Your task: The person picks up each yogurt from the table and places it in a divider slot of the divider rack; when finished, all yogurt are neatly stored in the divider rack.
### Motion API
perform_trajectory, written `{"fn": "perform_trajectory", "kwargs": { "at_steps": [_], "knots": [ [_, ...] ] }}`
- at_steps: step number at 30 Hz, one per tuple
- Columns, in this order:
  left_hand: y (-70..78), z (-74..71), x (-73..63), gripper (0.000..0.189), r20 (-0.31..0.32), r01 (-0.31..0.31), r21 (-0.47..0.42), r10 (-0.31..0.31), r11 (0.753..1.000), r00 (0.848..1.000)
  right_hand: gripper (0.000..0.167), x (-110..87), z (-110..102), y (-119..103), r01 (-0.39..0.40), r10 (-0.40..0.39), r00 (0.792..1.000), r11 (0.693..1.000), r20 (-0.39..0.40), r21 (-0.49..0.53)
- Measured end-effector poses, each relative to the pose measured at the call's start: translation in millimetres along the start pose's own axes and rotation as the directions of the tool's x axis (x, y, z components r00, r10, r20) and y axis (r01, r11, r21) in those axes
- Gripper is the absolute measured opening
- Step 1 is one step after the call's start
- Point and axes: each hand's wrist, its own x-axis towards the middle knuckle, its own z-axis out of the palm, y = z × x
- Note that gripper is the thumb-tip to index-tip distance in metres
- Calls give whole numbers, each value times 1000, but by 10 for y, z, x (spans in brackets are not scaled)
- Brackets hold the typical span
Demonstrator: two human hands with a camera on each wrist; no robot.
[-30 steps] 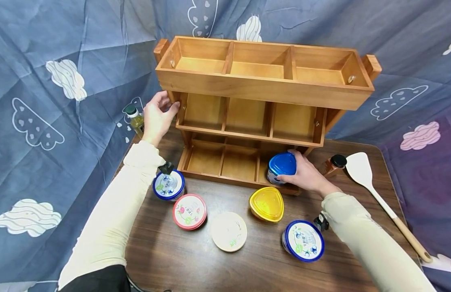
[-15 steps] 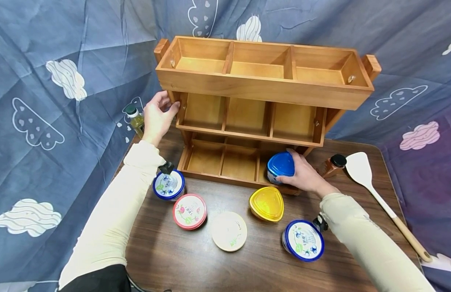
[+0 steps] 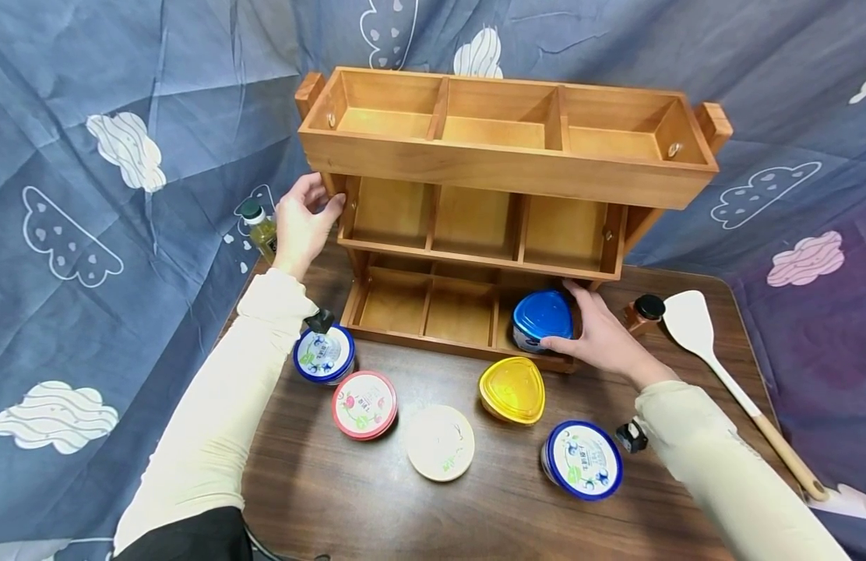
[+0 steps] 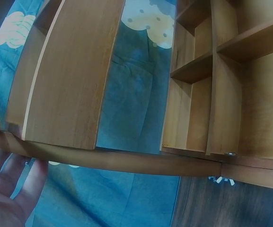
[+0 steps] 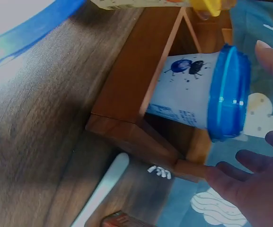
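Observation:
A three-tier wooden rack [image 3: 506, 167] with divided trays stands at the back of the table. My left hand [image 3: 308, 222] holds its left side post [image 4: 103, 158], thumb on one side and fingers on the other. In the bottom tier's right compartment sits a tub with a blue lid [image 3: 543, 312]; the right wrist view shows its white printed side [image 5: 186, 92]. My right hand [image 3: 604, 331] is just right of this tub, fingers and thumb spread around it. In the right wrist view, a gap shows between the fingers and the lid.
In front of the rack stand a yellow-lidded tub [image 3: 512, 391], blue-rimmed tubs [image 3: 583, 461] [image 3: 324, 355], a red-rimmed tub [image 3: 364, 405] and a pale-lidded tub [image 3: 440, 444]. A black-capped jar [image 3: 645, 313] and white spatula [image 3: 713, 358] lie right; a green-capped bottle [image 3: 259, 230] stands left.
My right hand has loosened from the blue-lidded tub and shifted slightly right, its fingers wider apart. The tub stays in the right compartment. My left hand has not moved.

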Motion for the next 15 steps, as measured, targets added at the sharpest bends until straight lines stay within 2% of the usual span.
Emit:
{"fn": "perform_trajectory", "kwargs": {
  "at_steps": [7, 15],
  "knots": [
    [-9, 4, 0, 33, 1, 3, -15, -3, 1000, 1000, 110, -186, -110, -88, 21, -21, 1000, 999, -14, -28],
    [-17, 5, 6, 33, 7, -4, -25, 4, 1000, 1000, 107, -417, -142, -336, 158, -164, 984, 983, -72, -90]
  ]
}}
